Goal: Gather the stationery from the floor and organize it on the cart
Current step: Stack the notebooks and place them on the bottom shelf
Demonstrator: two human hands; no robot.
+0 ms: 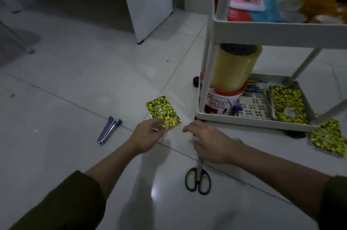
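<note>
While the pair of scissors with black-and-lime plastic handles (pixel 198 180) lies nearest on the pale tiled floor (pixel 75 87), its long axis runs near to far, handles toward the person and blades pointing away under the right hand (pixel 208 141). That hand hovers directly over the blades with fingers loosely spread and holding nothing, so it is plainly the nearer one for the scissors; reaching the handles would mean drawing back toward the body. Just left of it, the left hand (pixel 148 135) pinches the near corner of a small yellow-and-black speckled notebook (pixel 162 112), thumb on top, the book's length slanting away to the far left. Further left on the floor lie two pens, one lilac and one silver with blue caps (pixel 109 130), side by side, well apart from both hands. To the right, a second speckled notebook (pixel 327 138) rests on the floor beside the cream plastic cart (pixel 249 119), whose bottom tray, beyond the hands and to the right, already holds similar notebooks and pens. The held notebook's path to that tray is rightward and slightly far.
</note>
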